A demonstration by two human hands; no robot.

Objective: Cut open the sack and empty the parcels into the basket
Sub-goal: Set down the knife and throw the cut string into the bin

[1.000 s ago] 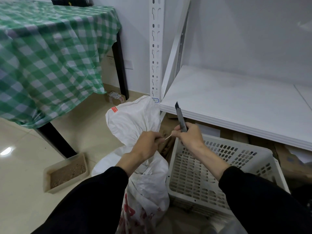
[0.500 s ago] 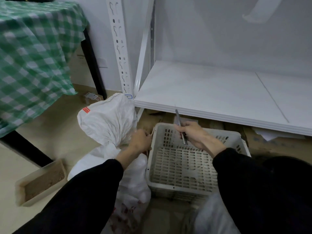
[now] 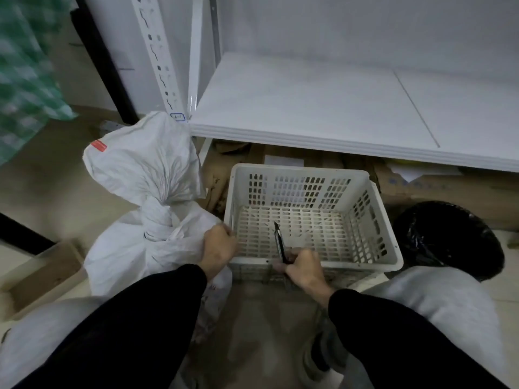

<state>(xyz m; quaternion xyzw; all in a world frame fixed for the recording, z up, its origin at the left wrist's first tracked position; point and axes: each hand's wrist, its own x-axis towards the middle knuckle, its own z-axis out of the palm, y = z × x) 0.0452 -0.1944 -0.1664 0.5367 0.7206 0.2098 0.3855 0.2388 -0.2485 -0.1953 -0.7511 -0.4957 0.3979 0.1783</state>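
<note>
Right hand [image 3: 302, 269] clenched round the handle of a utility knife [image 3: 279, 243]. The blade end points up and away over the near rim of the basket [image 3: 386, 220], and the lower handle is hidden inside the fist. Left hand [image 3: 220, 247] grips a bunch of fabric on the white woven sack [image 3: 140, 169], right against the basket's left wall. Its fingertips are buried in the folds, so I cannot tell how deep the hold goes.

The sack sits on the floor just left of the basket. Its neck is tied off in a knot [image 3: 157, 211], with the top flared above and a red label [image 3: 98, 146] near the upper left corner. Its contents are hidden by the fabric, and its lower part is cut off by the left sleeve [image 3: 134, 327].

The basket stands on the floor in front of a white shelf [image 3: 309, 102], with flattened cardboard [image 3: 421, 189] under the shelf edge. There is a black bin bag [image 3: 449, 240] just right of the basket, partly behind a grey-clad knee [image 3: 438, 301]. A shallow tray [image 3: 39, 276] lies at far left, its contents unclear. A green checked cloth [image 3: 22, 66] at top left is blurred.
</note>
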